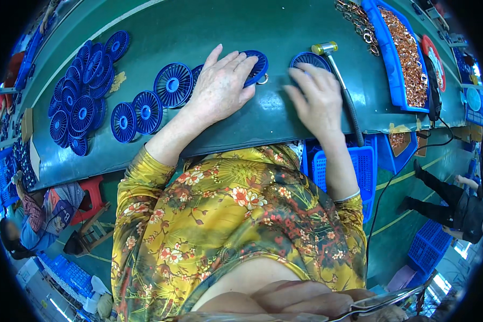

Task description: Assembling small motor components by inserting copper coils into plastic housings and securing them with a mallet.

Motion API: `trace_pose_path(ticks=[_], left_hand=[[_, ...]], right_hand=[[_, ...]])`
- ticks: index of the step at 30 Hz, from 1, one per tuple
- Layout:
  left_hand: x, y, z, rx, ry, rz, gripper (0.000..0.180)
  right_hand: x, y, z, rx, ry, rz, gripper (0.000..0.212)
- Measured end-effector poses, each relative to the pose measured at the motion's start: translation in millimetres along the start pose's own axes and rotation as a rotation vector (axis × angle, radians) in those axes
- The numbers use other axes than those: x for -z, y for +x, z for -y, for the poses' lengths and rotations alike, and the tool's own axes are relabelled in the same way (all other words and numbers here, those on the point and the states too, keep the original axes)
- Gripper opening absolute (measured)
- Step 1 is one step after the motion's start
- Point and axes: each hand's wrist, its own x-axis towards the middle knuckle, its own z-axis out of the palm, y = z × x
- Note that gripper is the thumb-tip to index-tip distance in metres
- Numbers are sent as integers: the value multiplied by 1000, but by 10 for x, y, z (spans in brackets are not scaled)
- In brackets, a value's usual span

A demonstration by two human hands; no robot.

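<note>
A row of blue spoked plastic discs, each with a round hub, lies on the green table. My left hand lies palm down at the row's right end, fingers stretched, covering part of a disc and touching the edge of another blue disc. A small shiny metal ring sits by that disc's lower edge. My right hand is over the near side of a separate blue disc, its fingers apart and slightly bent; whether they touch it I cannot tell. Beside it lies a mallet with a yellow-ended head.
A heap of blue discs covers the table's left. At the right stand a blue tray of copper-coloured rings and some loose metal rings. Blue crates sit below the front edge. People are nearby on both sides.
</note>
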Motion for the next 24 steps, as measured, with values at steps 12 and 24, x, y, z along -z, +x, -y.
trace_pose_path(ticks=[12,24], left_hand=[[124,-71,264,180,4,-186,34],[276,-301,-211,526,-909,-521,35]], right_hand=[[-366,368,224,-205,320,216,16],[-123,212,149,-136,76,177,14]])
